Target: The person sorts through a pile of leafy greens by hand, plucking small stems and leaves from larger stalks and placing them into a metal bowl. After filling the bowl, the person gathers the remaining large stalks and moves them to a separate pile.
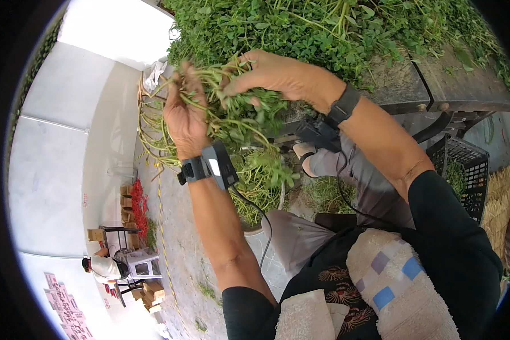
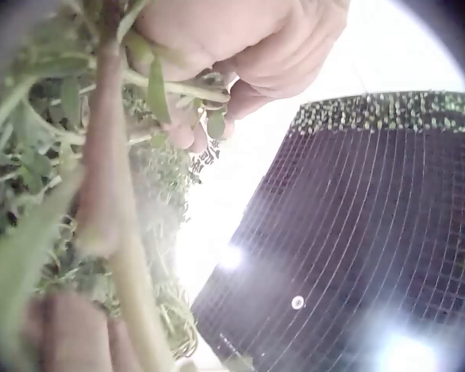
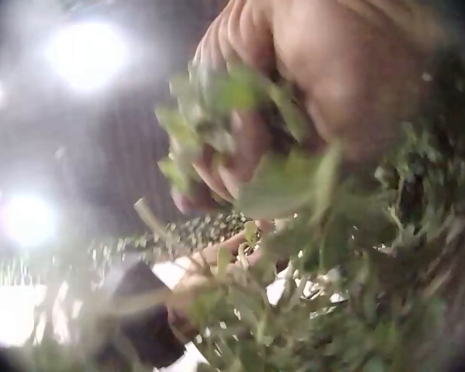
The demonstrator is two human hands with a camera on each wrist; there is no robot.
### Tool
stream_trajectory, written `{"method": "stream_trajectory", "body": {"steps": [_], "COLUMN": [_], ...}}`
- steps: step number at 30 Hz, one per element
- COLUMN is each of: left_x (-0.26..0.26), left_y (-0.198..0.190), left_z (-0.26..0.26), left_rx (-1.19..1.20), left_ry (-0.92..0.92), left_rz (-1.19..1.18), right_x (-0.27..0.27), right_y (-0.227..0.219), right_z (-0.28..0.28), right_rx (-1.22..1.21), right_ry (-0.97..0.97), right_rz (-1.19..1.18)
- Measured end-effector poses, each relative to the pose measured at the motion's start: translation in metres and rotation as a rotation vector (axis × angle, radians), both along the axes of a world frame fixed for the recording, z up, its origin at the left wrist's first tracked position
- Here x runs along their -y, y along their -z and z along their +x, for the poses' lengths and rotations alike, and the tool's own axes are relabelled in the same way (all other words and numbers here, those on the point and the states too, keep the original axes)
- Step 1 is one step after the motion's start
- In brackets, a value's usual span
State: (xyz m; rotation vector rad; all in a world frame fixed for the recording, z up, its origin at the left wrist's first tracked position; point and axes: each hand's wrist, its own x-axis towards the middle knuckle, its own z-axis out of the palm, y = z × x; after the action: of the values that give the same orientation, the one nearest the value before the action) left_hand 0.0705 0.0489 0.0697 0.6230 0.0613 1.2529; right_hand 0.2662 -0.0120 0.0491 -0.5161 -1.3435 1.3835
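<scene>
By the desk (image 1: pixel 392 85)'s near edge, the left hand (image 1: pixel 188 122) curls its fingers round stems of the leafy bunch (image 1: pixel 245 117); the right hand (image 1: pixel 280 75) pinches its upper part. It looks light, floppy, easily bruised, best gripped softly by the bare stems.

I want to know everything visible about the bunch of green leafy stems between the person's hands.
The bunch of green leafy stems is loose and tangled: smooth-looking pale green stems, one reddish up close, with small leaves. It is raised beside a large heap of green plants. Barer stems lie in the left hand; the right hand holds the leafier part.
</scene>
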Motion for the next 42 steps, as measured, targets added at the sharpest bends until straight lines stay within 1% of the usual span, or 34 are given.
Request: {"method": "stream_trajectory", "body": {"steps": [1, 3, 4, 5, 7, 8, 9, 11, 12, 13, 15, 16, 17, 19, 20, 21, 23, 24, 25, 27, 28, 29, 30, 31, 32, 33, 34, 35, 37, 38, 39, 41, 42], "left_x": [-0.005, -0.014, -0.017, -0.007, 0.011, 0.009, 0.012, 0.023, 0.031, 0.031, 0.031, 0.039, 0.041, 0.043, 0.044, 0.042, 0.041, 0.041, 0.04, 0.035, 0.033, 0.033, 0.033, 0.034, 0.036, 0.038, 0.039, 0.04, 0.04, 0.039, 0.037, 0.035, 0.034], "left_y": [0.002, 0.004, 0.001, -0.007, -0.016, -0.016, -0.016, -0.016, -0.018, -0.016, -0.01, -0.014, -0.012, -0.006, -0.003, -0.001, -0.003, -0.002, -0.003, -0.005, -0.007, -0.006, -0.005, -0.006, -0.006, -0.007, -0.007, -0.007, -0.005, -0.004, -0.004, -0.005, -0.005], "left_z": [-0.008, -0.021, -0.015, -0.002, 0.019, 0.021, 0.024, 0.038, 0.043, 0.043, 0.042, 0.047, 0.044, 0.039, 0.038, 0.035, 0.033, 0.032, 0.033, 0.034, 0.031, 0.029, 0.027, 0.027, 0.027, 0.027, 0.028, 0.03, 0.032, 0.033, 0.033, 0.033, 0.032], "left_rx": [0.002, -0.009, 0.063, 0.06, -0.13, -0.377, -0.377, -0.501, -0.636, -0.639, -0.863, -0.93, -0.93, -0.823, -0.64, -0.64, -0.546, -0.537, -0.536, -0.673, -0.672, -0.671, -0.671, -0.671, -0.671, -0.559, -0.446, -0.443, -0.377, -0.268, -0.264, -0.09, -0.086], "left_ry": [0.0, 0.105, 0.027, 0.031, 0.106, 0.161, 0.162, 0.188, 0.052, 0.055, -0.04, -0.101, -0.104, -0.071, -0.071, -0.069, 0.147, 0.134, 0.134, 0.049, 0.087, 0.086, 0.051, 0.015, 0.015, 0.045, 0.073, 0.069, -0.065, -0.067, -0.068, -0.088, -0.091], "left_rz": [0.0, 0.075, -0.032, -0.033, -0.001, 0.104, 0.104, 0.08, 0.081, 0.078, 0.097, 0.084, 0.082, 0.017, -0.08, -0.08, 0.004, -0.003, -0.003, -0.037, -0.077, -0.078, -0.077, -0.074, -0.074, -0.079, -0.082, -0.077, -0.046, -0.061, -0.056, -0.118, -0.115], "right_x": [0.009, 0.021, 0.016, 0.01, 0.0, -0.004, -0.005, 0.0, -0.001, -0.007, -0.02, -0.015, -0.01, -0.005, -0.006, -0.003, 0.003, -0.011, -0.008, 0.0, 0.008, 0.004, -0.002, -0.001, 0.0, 0.003, 0.01, 0.013, 0.01, 0.008, 0.006, 0.008, 0.011], "right_y": [-0.008, -0.021, -0.018, -0.014, -0.008, -0.005, -0.001, 0.0, 0.0, 0.008, 0.027, 0.022, 0.015, 0.002, -0.004, -0.007, -0.01, -0.001, -0.003, -0.003, -0.004, 0.002, 0.012, 0.009, 0.004, 0.001, -0.004, -0.007, -0.003, -0.001, 0.001, -0.003, -0.003], "right_z": [0.006, 0.016, 0.016, 0.016, 0.013, 0.011, 0.01, 0.006, 0.004, -0.003, -0.018, -0.016, -0.012, -0.006, -0.001, 0.005, 0.019, 0.018, 0.017, 0.013, 0.01, 0.007, 0.001, -0.002, 0.004, 0.007, 0.006, 0.005, 0.001, 0.0, 0.001, 0.005, 0.005], "right_rx": [0.002, 0.102, 0.053, 0.05, 0.025, 0.156, 0.156, 0.382, 0.436, 0.434, 0.555, 0.479, 0.479, 0.001, -0.227, -0.227, -0.182, -0.088, -0.087, 0.171, 0.173, 0.173, 0.203, 0.232, 0.197, 0.197, 0.103, 0.01, -0.005, -0.024, -0.021, 0.047, 0.048], "right_ry": [0.0, -0.143, -0.145, -0.141, -0.032, 0.071, 0.071, 0.182, 0.139, 0.14, 0.457, 0.304, 0.301, 0.123, 0.11, 0.111, 0.067, 0.029, 0.029, 0.073, 0.107, 0.106, 0.186, 0.267, 0.069, 0.068, 0.021, -0.026, 0.008, 0.045, 0.045, -0.062, -0.062], "right_rz": [0.0, 0.019, 0.025, 0.024, -0.007, -0.046, -0.046, 0.077, 0.064, 0.06, 0.238, 0.14, 0.14, -0.188, -0.273, -0.273, -0.231, -0.21, -0.211, -0.077, -0.074, -0.075, -0.085, -0.094, -0.121, -0.12, -0.194, -0.265, -0.293, -0.33, -0.325, -0.267, -0.249]}}
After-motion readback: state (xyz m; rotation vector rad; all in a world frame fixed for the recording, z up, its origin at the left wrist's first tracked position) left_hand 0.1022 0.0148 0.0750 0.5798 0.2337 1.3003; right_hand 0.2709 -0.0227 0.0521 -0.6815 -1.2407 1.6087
